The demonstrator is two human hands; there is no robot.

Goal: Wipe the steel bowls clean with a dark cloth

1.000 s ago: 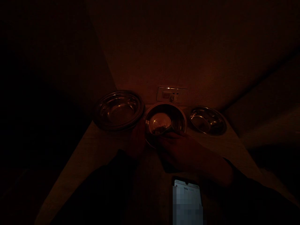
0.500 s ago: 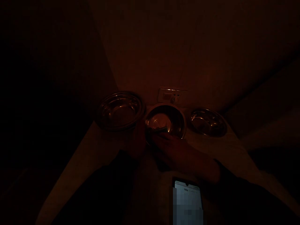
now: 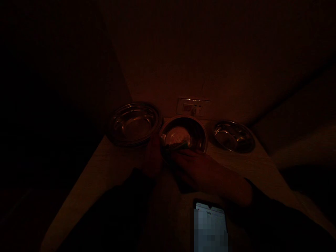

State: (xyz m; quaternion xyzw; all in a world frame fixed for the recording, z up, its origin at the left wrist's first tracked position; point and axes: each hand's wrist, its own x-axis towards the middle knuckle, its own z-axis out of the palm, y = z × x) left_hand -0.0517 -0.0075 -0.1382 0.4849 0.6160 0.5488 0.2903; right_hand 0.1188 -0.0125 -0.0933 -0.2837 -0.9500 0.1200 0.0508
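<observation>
A round, shiny metal bowl (image 3: 198, 134) is tilted towards me in the middle of the table. At its left side, my left hand (image 3: 153, 157) grips the rim, its fingers mostly lost in the dark. My right hand (image 3: 191, 168) reaches over the near rim, fingers closed on what looks like a dark cloth (image 3: 185, 187). Part of this cloth hangs below the hand, and a greenish edge shows inside the bowl. Very dim reddish light hides much of the detail.
Stacked metal bowls (image 3: 136, 127) stand at the left, and another shallow metal bowl (image 3: 233, 136) at the right. A lit phone (image 3: 211, 224) lies near me on the pale table (image 3: 86, 185). Behind the bowls is a wall with a socket plate (image 3: 193, 106).
The middle bowl has shifted slightly left, and my right forearm has moved a little to the right. Both hands stay at the bowl. The picture has grown slightly darker.
</observation>
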